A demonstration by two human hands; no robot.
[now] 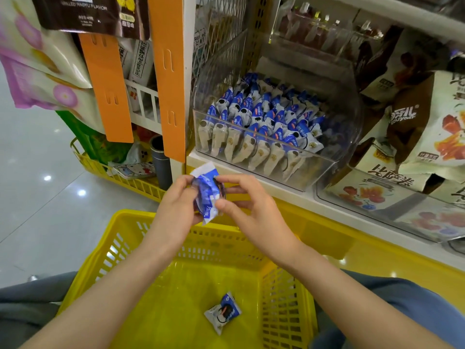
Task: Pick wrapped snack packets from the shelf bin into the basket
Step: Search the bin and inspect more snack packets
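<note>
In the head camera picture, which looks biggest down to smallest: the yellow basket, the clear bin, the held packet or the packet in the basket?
1. yellow basket
2. clear bin
3. held packet and packet in the basket: about alike, and the held one is partly covered, so I won't rank them.

The bin (319,172) is open above its clear front; the basket (84,269) below is open-topped, one packet (222,312) inside.

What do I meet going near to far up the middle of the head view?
Loose packet on the yellow basket floor → held packet, gripped by left hand and right hand → clear shelf bin of blue-and-white packets.
</note>
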